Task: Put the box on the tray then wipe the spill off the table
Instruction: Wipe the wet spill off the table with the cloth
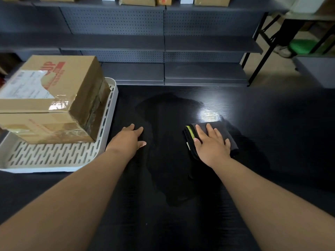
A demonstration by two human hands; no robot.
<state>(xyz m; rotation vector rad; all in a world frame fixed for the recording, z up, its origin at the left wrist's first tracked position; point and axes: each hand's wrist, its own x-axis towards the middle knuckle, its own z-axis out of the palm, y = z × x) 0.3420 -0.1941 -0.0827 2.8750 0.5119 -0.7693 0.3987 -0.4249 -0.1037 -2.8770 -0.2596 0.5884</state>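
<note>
Box point(52, 98) sits on the tray point(54, 157), just left of the left grip point(129, 140). That grip lies released, fingers straight, on the table point(272, 160). Right grip point(212, 145) presses flat-fingered on the cloth point(233, 146).

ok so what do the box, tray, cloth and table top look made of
Box: brown cardboard, matte, with glossy clear tape and a paper label.
Tray: off-white, probably moulded plastic, smooth, with a slotted floor.
Cloth: dark soft fabric, perhaps microfibre, folded, yellow-green edge strip.
Table top: black, fine wood-grain lines, sheen where light reflects; laminate or veneer, cannot tell.
</note>
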